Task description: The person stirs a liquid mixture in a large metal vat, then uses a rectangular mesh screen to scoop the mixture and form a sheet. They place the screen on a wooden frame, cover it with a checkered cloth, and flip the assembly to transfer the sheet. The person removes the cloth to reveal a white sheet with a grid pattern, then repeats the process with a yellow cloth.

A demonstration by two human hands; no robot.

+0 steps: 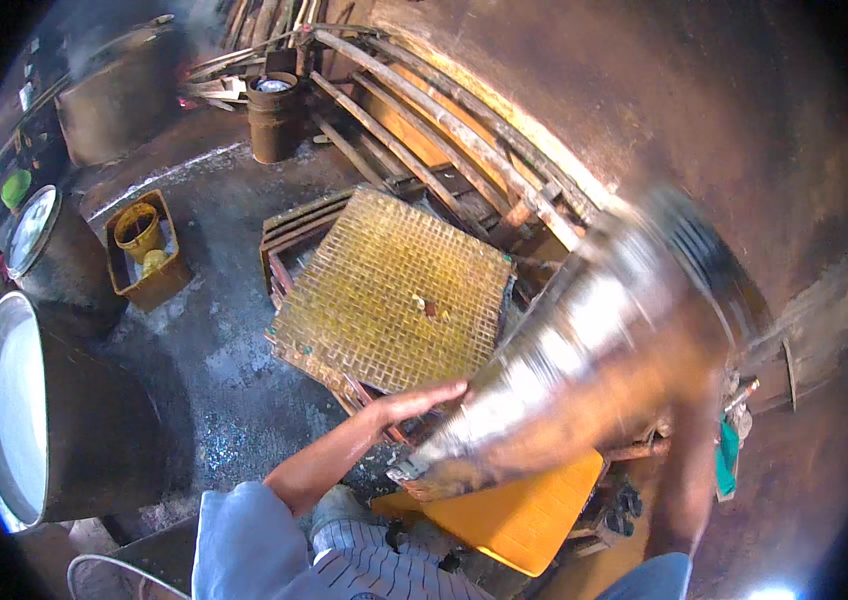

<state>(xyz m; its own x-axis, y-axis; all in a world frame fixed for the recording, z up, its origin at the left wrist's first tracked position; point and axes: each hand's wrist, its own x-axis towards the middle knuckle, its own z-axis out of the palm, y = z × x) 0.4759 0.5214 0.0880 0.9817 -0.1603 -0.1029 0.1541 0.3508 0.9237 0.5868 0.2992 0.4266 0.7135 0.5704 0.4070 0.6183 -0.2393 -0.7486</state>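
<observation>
A large stack of shiny metal trays (pixel 584 325), with ridged layers and a brownish near side, is tilted up in front of me on the right. Its upper right end is smeared by motion. My left hand (pixel 409 402) bears on the stack's lower left side, fingers stretched along it. At the other side my right hand (pixel 696 390) holds it, though the fingers are blurred. Just left of the stack lies a yellowish woven mesh panel (pixel 399 290) on top of wooden frames, with small pale scraps on it.
An orange plastic stool (pixel 524 515) stands below the stack. Large drums (pixel 94 410) line the left, the nearest with a whitish top. A yellow crate (pixel 152 285) holds a small bucket. Wooden poles (pixel 444 125) lean along the wall, near a rusty can (pixel 274 125).
</observation>
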